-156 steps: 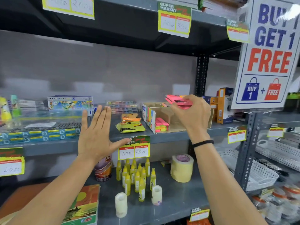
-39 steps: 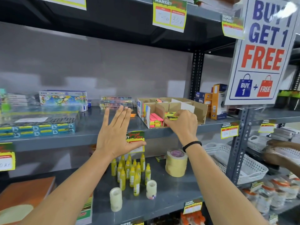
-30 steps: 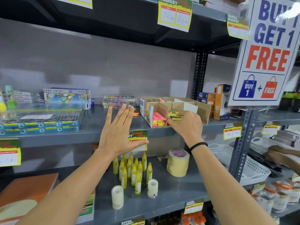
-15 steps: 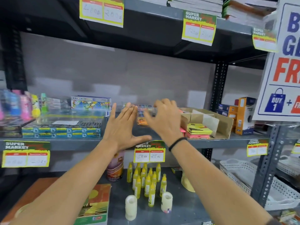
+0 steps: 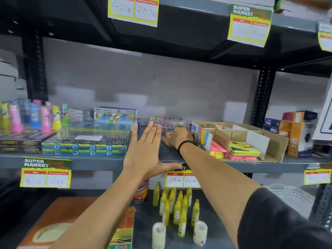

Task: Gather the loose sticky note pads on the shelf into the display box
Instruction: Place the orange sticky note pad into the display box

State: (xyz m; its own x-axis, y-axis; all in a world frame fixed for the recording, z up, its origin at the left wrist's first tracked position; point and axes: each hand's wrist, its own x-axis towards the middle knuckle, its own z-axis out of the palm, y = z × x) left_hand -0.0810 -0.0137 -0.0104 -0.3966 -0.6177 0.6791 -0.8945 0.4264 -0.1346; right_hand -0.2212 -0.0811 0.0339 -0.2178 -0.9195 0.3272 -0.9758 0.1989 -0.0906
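The cardboard display box (image 5: 276, 147) stands on the middle shelf at the right, with divided compartments. Inside it lie a yellow-green sticky note pad (image 5: 244, 149) on top of pink ones, and a stack of small pink and yellow pads (image 5: 216, 150). Just left of the box, one orange sticky note pad (image 5: 168, 135) rests on the shelf. My right hand (image 5: 179, 138) reaches over it, fingers curled down onto the pad and hiding most of it. My left hand (image 5: 143, 151) is held up flat in front of the shelf edge, fingers apart, holding nothing.
Flat pen boxes (image 5: 86, 143) and a colour pencil box (image 5: 115, 115) fill the shelf's left side. Orange and blue cartons (image 5: 298, 133) stand right of the display box. On the shelf below are yellow glue bottles (image 5: 177, 203), tape rolls (image 5: 159, 234) and a white basket (image 5: 291, 196).
My right hand left the yellow-green pad in the box, moved left and came down onto the orange pad. The view shifted left. My left hand stayed raised and open.
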